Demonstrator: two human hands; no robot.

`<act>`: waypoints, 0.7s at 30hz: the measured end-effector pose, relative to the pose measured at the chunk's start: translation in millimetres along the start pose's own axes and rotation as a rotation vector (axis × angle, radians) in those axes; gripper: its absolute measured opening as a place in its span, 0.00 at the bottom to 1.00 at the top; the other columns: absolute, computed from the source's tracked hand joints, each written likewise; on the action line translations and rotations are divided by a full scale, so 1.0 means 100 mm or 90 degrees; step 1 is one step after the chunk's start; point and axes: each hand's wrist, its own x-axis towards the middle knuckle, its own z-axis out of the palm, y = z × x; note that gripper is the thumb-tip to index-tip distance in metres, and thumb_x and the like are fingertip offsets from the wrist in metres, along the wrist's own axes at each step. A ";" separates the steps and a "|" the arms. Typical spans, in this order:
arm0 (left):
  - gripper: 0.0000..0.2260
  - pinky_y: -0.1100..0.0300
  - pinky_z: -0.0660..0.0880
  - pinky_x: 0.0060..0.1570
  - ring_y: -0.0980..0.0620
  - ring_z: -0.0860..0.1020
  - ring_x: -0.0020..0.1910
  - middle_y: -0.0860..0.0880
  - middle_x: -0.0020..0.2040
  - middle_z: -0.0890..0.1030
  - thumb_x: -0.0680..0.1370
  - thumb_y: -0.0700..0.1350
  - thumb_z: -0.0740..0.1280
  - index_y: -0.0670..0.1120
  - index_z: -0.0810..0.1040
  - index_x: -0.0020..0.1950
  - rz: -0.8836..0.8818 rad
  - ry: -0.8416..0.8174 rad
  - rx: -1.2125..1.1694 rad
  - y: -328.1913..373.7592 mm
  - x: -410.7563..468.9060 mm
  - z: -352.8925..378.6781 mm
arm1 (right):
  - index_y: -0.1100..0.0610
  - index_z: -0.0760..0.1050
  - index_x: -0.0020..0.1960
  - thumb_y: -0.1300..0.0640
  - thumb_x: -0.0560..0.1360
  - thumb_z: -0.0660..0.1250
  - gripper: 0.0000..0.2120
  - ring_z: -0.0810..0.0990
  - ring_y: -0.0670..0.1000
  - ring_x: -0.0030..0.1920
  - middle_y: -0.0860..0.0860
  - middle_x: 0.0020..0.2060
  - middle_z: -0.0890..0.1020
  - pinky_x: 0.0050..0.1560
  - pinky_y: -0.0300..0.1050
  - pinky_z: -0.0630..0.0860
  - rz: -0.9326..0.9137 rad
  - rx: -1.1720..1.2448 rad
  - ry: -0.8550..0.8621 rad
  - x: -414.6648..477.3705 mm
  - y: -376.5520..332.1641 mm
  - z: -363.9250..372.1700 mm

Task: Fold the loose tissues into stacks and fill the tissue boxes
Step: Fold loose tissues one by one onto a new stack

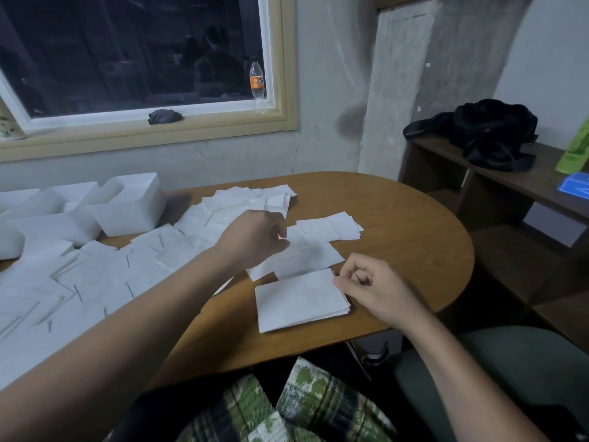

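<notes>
Loose white tissues [95, 275] cover the left half of the round wooden table [398, 237]. A folded stack of tissues [299, 301] lies near the front edge. My right hand [376, 288] rests at the stack's right corner, fingers curled and pinching its top edge. My left hand [255, 237] reaches over the table and pinches a single tissue [302, 256] that lies just beyond the stack. A smaller folded pile [338, 226] sits further back. White tissue boxes [127, 205] stand open at the far left.
A window with a soda bottle [257, 82] and a dark cloth [165, 116] on its sill is behind the table. A dark shelf [510, 173] at the right carries a black bag [487, 132]. A chair seat [510, 362] is at the lower right.
</notes>
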 end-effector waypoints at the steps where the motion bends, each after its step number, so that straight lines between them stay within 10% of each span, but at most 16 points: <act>1: 0.06 0.55 0.82 0.46 0.55 0.81 0.46 0.56 0.47 0.84 0.78 0.51 0.77 0.52 0.85 0.52 0.003 0.005 0.014 0.01 0.07 0.02 | 0.57 0.76 0.42 0.56 0.80 0.74 0.12 0.64 0.50 0.31 0.54 0.28 0.67 0.36 0.44 0.65 0.002 0.001 0.000 0.00 0.00 0.00; 21: 0.12 0.49 0.85 0.49 0.47 0.82 0.49 0.50 0.54 0.82 0.79 0.46 0.72 0.53 0.81 0.61 0.033 -0.128 0.191 -0.02 0.37 0.30 | 0.57 0.76 0.42 0.54 0.81 0.73 0.12 0.66 0.52 0.31 0.65 0.30 0.71 0.35 0.41 0.65 0.002 0.000 0.003 0.00 0.00 0.00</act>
